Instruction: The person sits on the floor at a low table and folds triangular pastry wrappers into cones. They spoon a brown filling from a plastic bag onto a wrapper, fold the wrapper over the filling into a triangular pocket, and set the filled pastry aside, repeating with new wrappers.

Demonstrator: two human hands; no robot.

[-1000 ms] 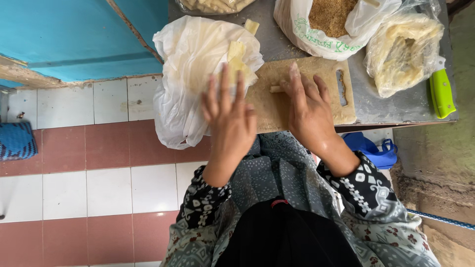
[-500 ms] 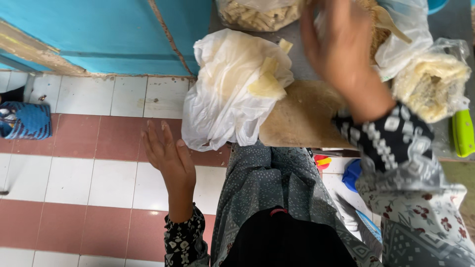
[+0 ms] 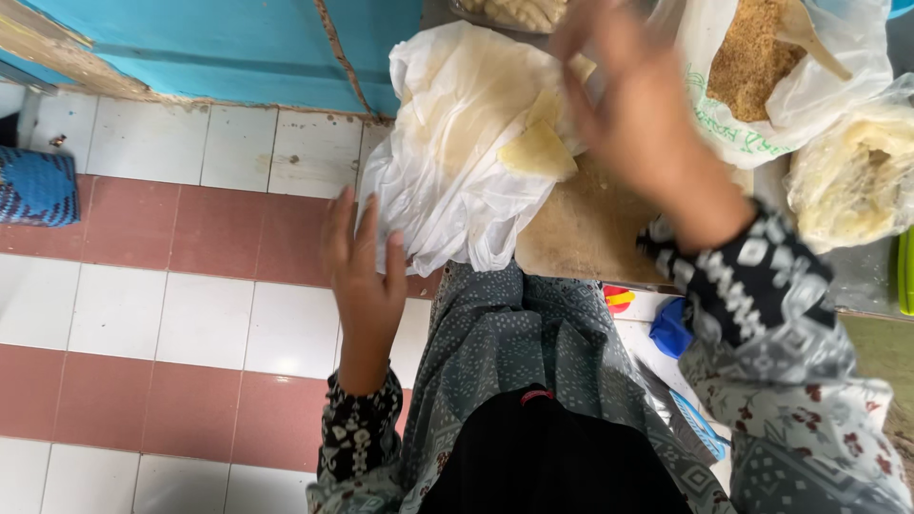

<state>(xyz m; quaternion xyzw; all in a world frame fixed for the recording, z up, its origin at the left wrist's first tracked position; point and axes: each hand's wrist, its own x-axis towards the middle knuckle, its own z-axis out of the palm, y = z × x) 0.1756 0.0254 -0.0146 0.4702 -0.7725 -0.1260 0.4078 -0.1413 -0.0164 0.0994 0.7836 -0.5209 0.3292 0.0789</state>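
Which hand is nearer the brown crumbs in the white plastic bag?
Right hand, raised just left of the brown crumbs. Left hand is far off, low by the floor tiles.

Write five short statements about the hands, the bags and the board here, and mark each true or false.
1. The left hand is at the lower edge of the white plastic bag, fingers spread. True.
2. The right hand grips a knife. False: it is blurred above the table, and no knife shows in it.
3. A pale yellow sheet sticks out of the white bag. True.
4. The wooden board lies on the tiled floor. False: it lies on the table, beside the white bag.
5. The bag of brown crumbs is tied shut. False: it is open, with a wooden spoon in it.
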